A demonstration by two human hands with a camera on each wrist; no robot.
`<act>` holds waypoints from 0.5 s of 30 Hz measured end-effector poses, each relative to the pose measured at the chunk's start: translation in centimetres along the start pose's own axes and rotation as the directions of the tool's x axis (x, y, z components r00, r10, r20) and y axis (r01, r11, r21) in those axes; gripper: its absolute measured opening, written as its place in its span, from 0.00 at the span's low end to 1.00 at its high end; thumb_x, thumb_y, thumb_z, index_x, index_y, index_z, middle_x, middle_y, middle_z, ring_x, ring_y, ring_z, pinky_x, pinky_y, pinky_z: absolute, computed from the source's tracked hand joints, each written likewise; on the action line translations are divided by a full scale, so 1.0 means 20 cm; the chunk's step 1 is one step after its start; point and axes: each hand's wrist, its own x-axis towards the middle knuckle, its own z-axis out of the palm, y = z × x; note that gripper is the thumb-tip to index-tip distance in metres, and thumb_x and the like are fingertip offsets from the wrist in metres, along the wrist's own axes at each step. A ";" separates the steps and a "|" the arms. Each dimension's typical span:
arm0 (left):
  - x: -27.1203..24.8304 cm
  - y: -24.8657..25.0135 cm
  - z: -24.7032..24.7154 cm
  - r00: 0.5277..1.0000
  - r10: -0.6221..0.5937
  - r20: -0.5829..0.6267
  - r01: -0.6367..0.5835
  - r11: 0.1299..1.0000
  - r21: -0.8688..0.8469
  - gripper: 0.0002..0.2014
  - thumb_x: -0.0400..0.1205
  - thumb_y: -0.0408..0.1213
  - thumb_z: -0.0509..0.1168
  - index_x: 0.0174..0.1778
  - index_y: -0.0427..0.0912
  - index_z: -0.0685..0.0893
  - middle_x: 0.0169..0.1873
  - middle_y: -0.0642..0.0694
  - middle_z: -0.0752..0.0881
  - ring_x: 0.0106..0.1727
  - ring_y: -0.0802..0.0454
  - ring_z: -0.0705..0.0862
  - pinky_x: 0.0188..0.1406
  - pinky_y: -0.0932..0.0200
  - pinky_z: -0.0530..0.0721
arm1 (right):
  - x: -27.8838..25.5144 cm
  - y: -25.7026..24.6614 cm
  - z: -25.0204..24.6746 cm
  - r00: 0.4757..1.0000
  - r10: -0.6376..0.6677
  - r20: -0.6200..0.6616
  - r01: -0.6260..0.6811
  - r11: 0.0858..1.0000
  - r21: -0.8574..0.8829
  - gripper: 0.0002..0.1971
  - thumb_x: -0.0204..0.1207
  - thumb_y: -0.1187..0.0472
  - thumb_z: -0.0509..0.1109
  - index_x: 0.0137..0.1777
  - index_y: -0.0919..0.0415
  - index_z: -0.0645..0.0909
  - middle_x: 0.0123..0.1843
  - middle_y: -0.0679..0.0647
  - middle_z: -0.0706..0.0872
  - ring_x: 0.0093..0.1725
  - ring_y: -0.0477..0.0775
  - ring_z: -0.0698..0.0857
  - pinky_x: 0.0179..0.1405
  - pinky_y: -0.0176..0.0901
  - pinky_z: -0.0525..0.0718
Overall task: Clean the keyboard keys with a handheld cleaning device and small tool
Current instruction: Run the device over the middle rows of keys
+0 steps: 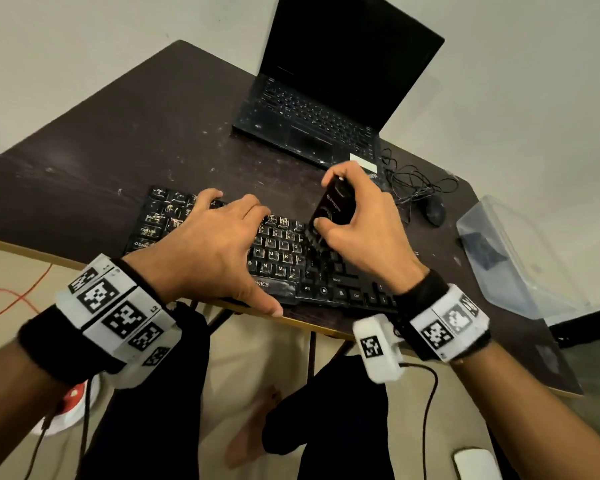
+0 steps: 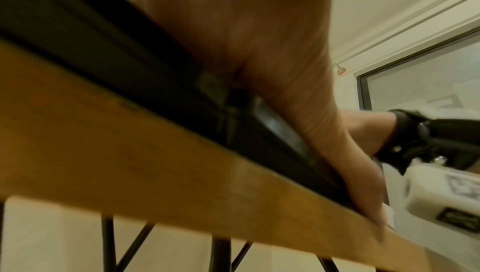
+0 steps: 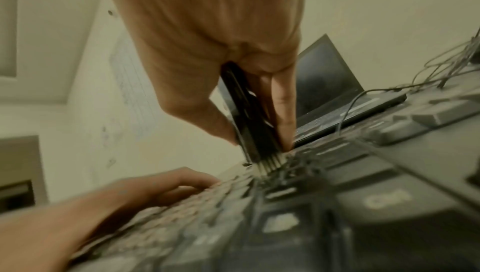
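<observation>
Right hand (image 1: pixel 357 216) clamps the brush (image 1: pixel 331 206); left hand (image 1: pixel 208 244), fingers spread, pins the keyboard (image 1: pixel 284 258). Excess pressure may dislodge keycaps.

A black keyboard (image 1: pixel 278 258) is laid flat near the front edge of the table, its keys dusted with pale grime, more thickly toward its left half. A black handheld cleaning device (image 1: pixel 333 206) is held tilted over the keys right of the middle, with a brush of dark bristles (image 3: pixel 270 165) at its lower end pressed down among the keys. No separate small tool can be made out
</observation>
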 end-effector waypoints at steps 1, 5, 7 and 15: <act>0.00 0.00 0.00 1.000 0.002 0.000 -0.002 1.000 -0.004 0.73 0.50 0.92 0.59 0.86 0.47 0.60 0.73 0.57 0.69 0.75 0.56 0.74 0.90 0.40 0.44 | 0.00 0.00 0.01 1.000 -0.010 -0.026 0.010 1.000 0.005 0.24 0.72 0.66 0.80 0.62 0.45 0.76 0.41 0.51 0.89 0.34 0.53 0.89 0.36 0.55 0.89; 0.00 0.00 0.00 1.000 -0.002 0.001 0.002 1.000 0.001 0.73 0.51 0.92 0.59 0.87 0.46 0.59 0.74 0.57 0.68 0.76 0.57 0.73 0.89 0.40 0.44 | 0.00 0.00 -0.03 0.992 -0.016 0.127 0.019 1.000 -0.022 0.24 0.72 0.65 0.81 0.61 0.42 0.76 0.44 0.47 0.89 0.37 0.50 0.91 0.42 0.54 0.92; -0.01 0.00 0.00 1.000 0.006 -0.001 -0.006 1.000 0.008 0.73 0.51 0.92 0.58 0.86 0.46 0.60 0.74 0.57 0.69 0.75 0.56 0.73 0.89 0.40 0.44 | 0.05 0.00 -0.03 0.997 0.031 0.073 -0.029 0.999 -0.023 0.24 0.72 0.65 0.80 0.60 0.43 0.76 0.44 0.48 0.89 0.40 0.53 0.92 0.45 0.59 0.92; -0.01 0.00 0.00 1.000 0.006 -0.009 -0.006 1.000 -0.017 0.71 0.53 0.90 0.64 0.86 0.47 0.61 0.73 0.57 0.70 0.75 0.57 0.71 0.89 0.41 0.44 | 0.07 -0.01 0.00 0.998 -0.010 0.063 0.011 1.000 -0.016 0.24 0.72 0.66 0.79 0.61 0.44 0.76 0.43 0.48 0.89 0.35 0.51 0.90 0.40 0.55 0.91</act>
